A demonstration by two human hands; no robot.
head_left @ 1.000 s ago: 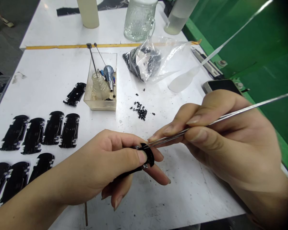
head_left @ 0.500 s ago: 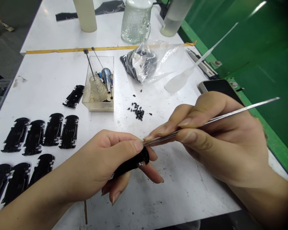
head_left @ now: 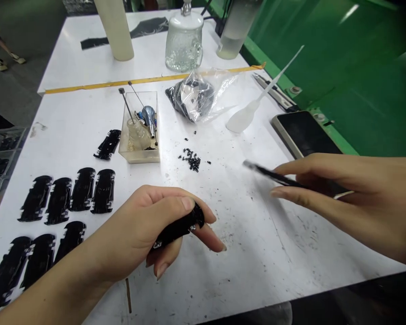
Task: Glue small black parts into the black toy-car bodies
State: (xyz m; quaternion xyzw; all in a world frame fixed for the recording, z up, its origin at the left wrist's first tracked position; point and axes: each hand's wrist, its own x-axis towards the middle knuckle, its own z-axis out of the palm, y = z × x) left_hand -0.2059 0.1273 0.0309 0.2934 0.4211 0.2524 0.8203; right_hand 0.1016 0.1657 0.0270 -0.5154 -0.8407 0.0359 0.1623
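My left hand point(head_left: 149, 225) is closed round a black toy car chassis point(head_left: 177, 229), with the thumb on its upper end and the fingers beneath. Out to the right, my right hand point(head_left: 355, 198) holds slim dark tweezers point(head_left: 274, 175) between thumb and forefinger; motion blurs them, and their rear part is hidden by the hand. They are apart from the chassis and low over the table. A small pile of tiny black parts point(head_left: 192, 161) lies beyond my left hand.
More black chassis point(head_left: 103, 192) lie in rows at left. Behind are a clear box point(head_left: 140, 156) of tools, a plastic bag point(head_left: 196, 97) of dark parts, a dropper bottle point(head_left: 242, 118), a phone point(head_left: 306, 131) and a glass jar point(head_left: 184, 43). A green wall point(head_left: 358, 90) borders the right.
My right hand has moved right, away from the chassis, and the tool between its fingers now lies at another angle. My left hand keeps its hold on the chassis. The view has shifted slightly.
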